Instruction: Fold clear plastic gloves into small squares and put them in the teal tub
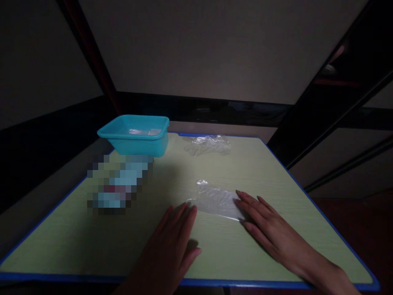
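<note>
A thin, clear plastic disposable glove (217,200) lies flat on the table in front of me. My right hand (267,227) rests over its right end, fingers stretched out and touching the film. At the glove's left end is my left hand (172,241), its fingers extended and the thumb apart. Those fingertips are close to the film's edge; whether they touch it I cannot tell. Farther back lies a crumpled heap of the same clear plastic (208,145), probably more gloves. Neither hand grips anything.
The pale table (294,250) has a blue rim. A turquoise plastic basin (138,143) stands at the back left, with something pale inside. In front of it lies a pixelated, light-blue object (125,180). Behind the table rises a grey panel (208,53) with dark trim.
</note>
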Demonstrator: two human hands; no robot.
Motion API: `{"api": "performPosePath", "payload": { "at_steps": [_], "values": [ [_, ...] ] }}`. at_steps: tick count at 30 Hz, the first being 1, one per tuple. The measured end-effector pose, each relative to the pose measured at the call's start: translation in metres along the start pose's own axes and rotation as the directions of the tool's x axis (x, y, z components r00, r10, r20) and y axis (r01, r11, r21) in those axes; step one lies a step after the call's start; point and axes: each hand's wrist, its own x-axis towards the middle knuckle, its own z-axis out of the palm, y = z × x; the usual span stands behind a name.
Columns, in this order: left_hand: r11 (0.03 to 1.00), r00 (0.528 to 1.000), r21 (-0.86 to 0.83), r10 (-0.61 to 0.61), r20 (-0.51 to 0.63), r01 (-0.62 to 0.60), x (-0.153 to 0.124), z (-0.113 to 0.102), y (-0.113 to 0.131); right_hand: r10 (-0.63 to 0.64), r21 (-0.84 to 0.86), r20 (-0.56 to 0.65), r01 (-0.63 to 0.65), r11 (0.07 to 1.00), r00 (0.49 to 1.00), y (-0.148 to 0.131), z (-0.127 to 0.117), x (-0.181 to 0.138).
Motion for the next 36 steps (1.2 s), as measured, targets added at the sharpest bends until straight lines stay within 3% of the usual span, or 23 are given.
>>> {"api": "performPosePath", "payload": {
  "at_steps": [7,14,23,28,30,34,36],
  "values": [
    [0.999,1.000,0.046,0.018,-0.006,-0.018,0.001,-0.002,-0.008,-0.157,0.035,0.022,0.157,0.987,0.987,0.003,-0.010,-0.011],
    [0.990,0.999,0.138,0.039,0.002,-0.039,0.004,-0.006,-0.025,-0.237,0.017,0.044,0.236,0.972,0.971,-0.008,-0.006,-0.017],
    [0.990,0.994,0.140,-0.024,0.105,0.009,0.020,-0.014,-0.048,-0.357,-0.083,0.034,0.359,0.930,0.933,-0.053,-0.001,-0.006],
    [0.989,0.988,0.141,-0.052,0.146,0.031,0.029,-0.017,-0.051,-0.448,-0.079,-0.041,0.444,0.893,0.893,-0.076,0.005,0.006],
    [0.989,0.992,0.146,-0.044,0.117,0.027,0.024,-0.017,-0.047,-0.440,-0.067,-0.069,0.436,0.898,0.895,-0.077,0.001,0.008],
    [0.997,0.996,0.055,0.057,0.063,-0.060,0.003,-0.014,-0.031,-0.302,-0.002,-0.179,0.307,0.952,0.936,-0.061,-0.009,0.010],
    [0.995,0.993,-0.011,0.097,0.070,-0.096,-0.006,-0.013,-0.023,-0.311,0.002,-0.214,0.319,0.948,0.926,-0.049,-0.011,0.012]
  ]
}}
